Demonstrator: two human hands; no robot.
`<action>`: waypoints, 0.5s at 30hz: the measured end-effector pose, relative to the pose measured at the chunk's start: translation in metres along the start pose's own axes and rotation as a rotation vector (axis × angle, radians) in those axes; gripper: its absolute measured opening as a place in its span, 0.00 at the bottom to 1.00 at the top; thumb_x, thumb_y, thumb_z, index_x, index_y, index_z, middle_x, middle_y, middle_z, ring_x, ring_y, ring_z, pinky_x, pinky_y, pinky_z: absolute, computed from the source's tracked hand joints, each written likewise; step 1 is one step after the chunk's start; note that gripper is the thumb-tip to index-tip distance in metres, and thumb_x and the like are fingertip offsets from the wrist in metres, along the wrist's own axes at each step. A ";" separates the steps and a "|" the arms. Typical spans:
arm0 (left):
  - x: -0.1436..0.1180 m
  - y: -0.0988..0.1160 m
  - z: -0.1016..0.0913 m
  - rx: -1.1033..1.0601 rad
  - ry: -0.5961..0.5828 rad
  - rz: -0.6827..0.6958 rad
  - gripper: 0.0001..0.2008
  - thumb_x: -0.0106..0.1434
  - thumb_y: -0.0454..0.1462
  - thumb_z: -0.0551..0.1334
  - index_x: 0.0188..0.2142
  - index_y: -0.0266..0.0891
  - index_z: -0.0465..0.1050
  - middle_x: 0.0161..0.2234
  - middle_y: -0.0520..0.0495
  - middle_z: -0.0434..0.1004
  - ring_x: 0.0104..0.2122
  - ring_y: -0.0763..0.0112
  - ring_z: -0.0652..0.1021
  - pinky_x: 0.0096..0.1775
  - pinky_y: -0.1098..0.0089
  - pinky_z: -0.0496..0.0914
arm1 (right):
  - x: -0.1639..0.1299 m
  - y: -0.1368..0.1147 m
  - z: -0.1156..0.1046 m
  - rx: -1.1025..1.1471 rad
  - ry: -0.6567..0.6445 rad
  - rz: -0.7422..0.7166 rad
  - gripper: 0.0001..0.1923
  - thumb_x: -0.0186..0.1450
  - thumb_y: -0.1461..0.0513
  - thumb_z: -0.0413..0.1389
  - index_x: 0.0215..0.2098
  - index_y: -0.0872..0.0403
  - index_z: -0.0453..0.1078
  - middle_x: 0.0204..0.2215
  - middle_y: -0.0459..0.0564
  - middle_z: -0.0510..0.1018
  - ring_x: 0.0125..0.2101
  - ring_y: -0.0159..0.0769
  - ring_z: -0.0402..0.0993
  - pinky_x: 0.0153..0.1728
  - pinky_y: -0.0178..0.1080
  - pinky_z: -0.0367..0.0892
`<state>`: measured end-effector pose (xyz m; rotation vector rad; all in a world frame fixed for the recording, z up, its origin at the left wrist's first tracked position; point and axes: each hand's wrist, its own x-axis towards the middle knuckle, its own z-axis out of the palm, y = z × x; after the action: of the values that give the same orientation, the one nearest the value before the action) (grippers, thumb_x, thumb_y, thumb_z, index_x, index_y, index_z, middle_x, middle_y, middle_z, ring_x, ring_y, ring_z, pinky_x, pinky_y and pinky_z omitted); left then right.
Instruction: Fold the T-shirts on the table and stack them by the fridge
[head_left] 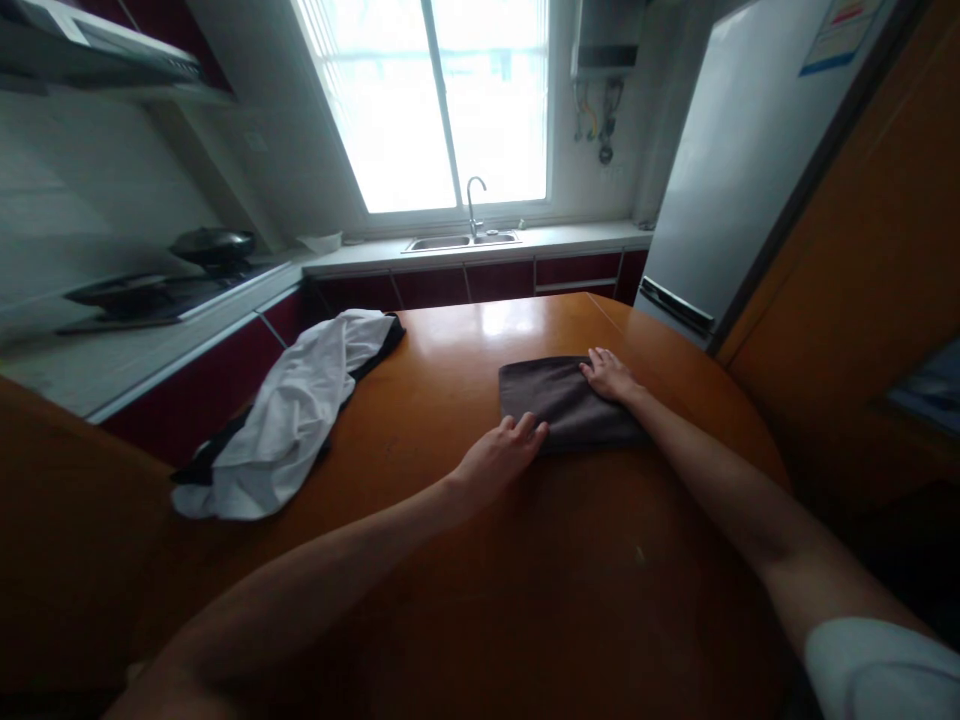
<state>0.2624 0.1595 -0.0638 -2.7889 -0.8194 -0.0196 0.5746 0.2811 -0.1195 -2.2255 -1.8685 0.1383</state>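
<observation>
A dark grey-brown piece of cloth [566,400], folded into a rough rectangle, lies flat on the wooden table. Its exact kind does not show. At its near left corner, my left hand [506,450] has its fingers curled and closed on the edge. My right hand [609,377] rests on the cloth's far right part, open, with fingers stretched out. The right forearm passes over the cloth's right end and hides some of it.
White and black clothes [292,415] lie in a loose heap along the left edge of the round table [450,350]. Beyond are a counter with a sink [442,243], a stove with a lidded pan [212,245] at left, and a fridge [739,150] at right.
</observation>
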 end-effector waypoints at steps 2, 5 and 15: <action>-0.002 -0.002 0.001 -0.061 -0.029 -0.014 0.31 0.64 0.26 0.55 0.67 0.40 0.61 0.52 0.36 0.72 0.46 0.58 0.78 0.47 0.63 0.73 | 0.000 0.000 0.001 0.012 0.006 -0.002 0.37 0.75 0.47 0.37 0.73 0.61 0.50 0.73 0.60 0.50 0.72 0.47 0.43 0.69 0.47 0.42; 0.014 -0.020 -0.004 -0.250 -0.119 0.002 0.24 0.65 0.33 0.58 0.60 0.43 0.71 0.49 0.41 0.76 0.39 0.62 0.80 0.43 0.66 0.74 | 0.000 0.000 0.001 0.025 0.005 -0.002 0.37 0.75 0.47 0.37 0.73 0.61 0.50 0.73 0.61 0.50 0.72 0.49 0.43 0.69 0.48 0.42; 0.135 -0.069 0.051 -0.353 0.012 -0.277 0.32 0.74 0.54 0.47 0.71 0.45 0.54 0.72 0.44 0.50 0.71 0.51 0.52 0.68 0.48 0.48 | -0.006 -0.004 0.000 0.008 0.012 -0.001 0.36 0.75 0.48 0.37 0.73 0.59 0.49 0.73 0.59 0.48 0.72 0.49 0.42 0.69 0.51 0.42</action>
<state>0.3367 0.2995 -0.0874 -2.9606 -1.3057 -0.2511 0.5697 0.2756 -0.1186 -2.2153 -1.8594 0.1318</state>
